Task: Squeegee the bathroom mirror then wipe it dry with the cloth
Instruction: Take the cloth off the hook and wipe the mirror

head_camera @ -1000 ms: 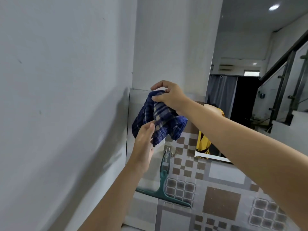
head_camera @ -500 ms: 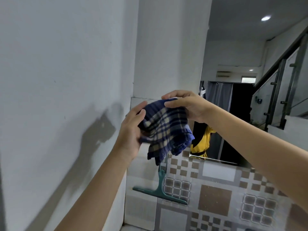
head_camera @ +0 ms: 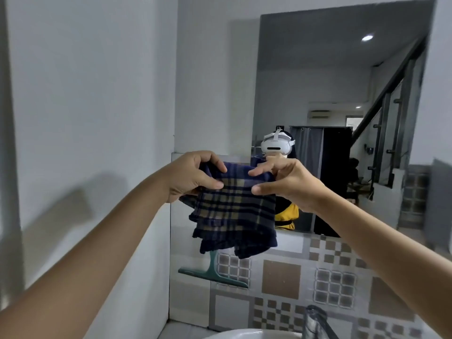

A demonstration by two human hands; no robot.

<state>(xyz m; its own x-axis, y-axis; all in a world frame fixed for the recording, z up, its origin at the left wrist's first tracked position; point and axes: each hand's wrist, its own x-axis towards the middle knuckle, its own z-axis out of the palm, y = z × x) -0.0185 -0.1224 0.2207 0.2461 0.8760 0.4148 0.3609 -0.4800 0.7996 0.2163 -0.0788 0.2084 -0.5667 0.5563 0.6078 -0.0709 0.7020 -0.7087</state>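
Note:
A dark blue and tan plaid cloth (head_camera: 234, 216) hangs in front of me, held by its top edge. My left hand (head_camera: 189, 176) pinches the left corner and my right hand (head_camera: 286, 182) pinches the right corner. Behind it is the bathroom mirror (head_camera: 330, 81), reflecting a person in a white headset and a staircase. The cloth is apart from the glass. A teal squeegee (head_camera: 212, 272) hangs on the tiled wall below the cloth, its handle top hidden by the fabric.
A patterned tile backsplash (head_camera: 281, 277) runs under the mirror. A white sink rim (head_camera: 249, 335) and a chrome tap (head_camera: 316, 321) sit at the bottom edge. A plain white wall (head_camera: 85, 118) closes in on the left.
The view has swung right and up, bringing the mirror into sight. Both hands have spread the bunched cloth out flat between them, each gripping a top corner.

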